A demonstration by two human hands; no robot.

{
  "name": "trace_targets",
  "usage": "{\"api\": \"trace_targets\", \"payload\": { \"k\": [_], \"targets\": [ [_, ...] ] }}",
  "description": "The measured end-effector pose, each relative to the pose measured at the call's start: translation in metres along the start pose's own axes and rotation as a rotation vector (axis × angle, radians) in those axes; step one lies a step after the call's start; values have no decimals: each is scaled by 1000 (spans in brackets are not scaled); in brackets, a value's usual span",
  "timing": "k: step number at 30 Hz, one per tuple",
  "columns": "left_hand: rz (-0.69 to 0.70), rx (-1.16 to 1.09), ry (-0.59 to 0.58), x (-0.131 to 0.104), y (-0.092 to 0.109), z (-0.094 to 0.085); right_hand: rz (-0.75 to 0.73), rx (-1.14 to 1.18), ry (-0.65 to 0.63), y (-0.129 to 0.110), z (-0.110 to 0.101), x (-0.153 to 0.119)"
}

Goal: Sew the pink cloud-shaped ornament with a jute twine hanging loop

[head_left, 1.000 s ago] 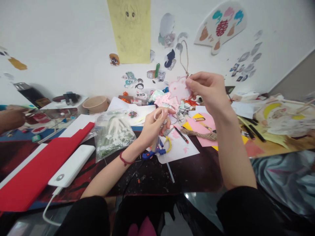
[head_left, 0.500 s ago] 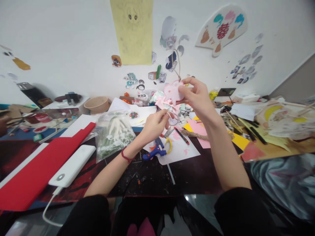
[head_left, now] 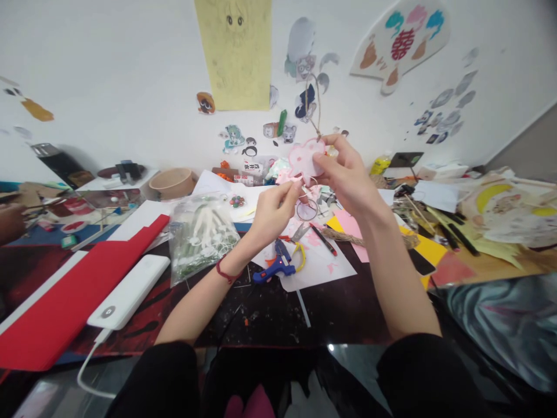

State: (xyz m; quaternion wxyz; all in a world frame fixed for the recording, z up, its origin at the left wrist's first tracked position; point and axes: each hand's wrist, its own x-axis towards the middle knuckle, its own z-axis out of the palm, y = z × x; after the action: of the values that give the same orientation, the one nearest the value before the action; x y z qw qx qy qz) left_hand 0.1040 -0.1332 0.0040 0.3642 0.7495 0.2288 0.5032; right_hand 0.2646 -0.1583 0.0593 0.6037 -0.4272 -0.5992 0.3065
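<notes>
My right hand [head_left: 348,174] pinches a pink paper cutout [head_left: 303,159] held up above the table, with a brown twine loop [head_left: 314,104] standing up from its top. My left hand [head_left: 272,210] pinches the cutout's lower left edge. A roll of clear tape [head_left: 307,209] sits just below the two hands. A blue glue gun [head_left: 276,267] and yellow-handled scissors [head_left: 298,255] lie on white paper under my left wrist.
A clear bag of white and green parts [head_left: 200,235] lies left of my left hand. A red sheet [head_left: 73,290] and a white power bank [head_left: 128,291] fill the left. Coloured paper [head_left: 429,249], pens [head_left: 322,240] and twine [head_left: 348,237] clutter the right. Another person's hand [head_left: 9,222] shows at far left.
My right hand has brought the pink cutout left and slightly down. My left hand has risen from the table area up to the cutout's lower edge.
</notes>
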Motion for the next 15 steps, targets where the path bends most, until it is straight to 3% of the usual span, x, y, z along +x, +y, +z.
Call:
{"api": "trace_targets", "payload": {
  "k": [6, 10, 15],
  "targets": [
    [-75, 62, 145, 4, -10, 6, -22, 101, -37, 12, -1, -3],
    [-79, 162, 165, 4, -14, 3, -83, 128, 1, 19, -10, 1],
    [-109, 105, 164, 8, -16, 1, -129, 76, -13, 17, -18, -1]
  ]
}}
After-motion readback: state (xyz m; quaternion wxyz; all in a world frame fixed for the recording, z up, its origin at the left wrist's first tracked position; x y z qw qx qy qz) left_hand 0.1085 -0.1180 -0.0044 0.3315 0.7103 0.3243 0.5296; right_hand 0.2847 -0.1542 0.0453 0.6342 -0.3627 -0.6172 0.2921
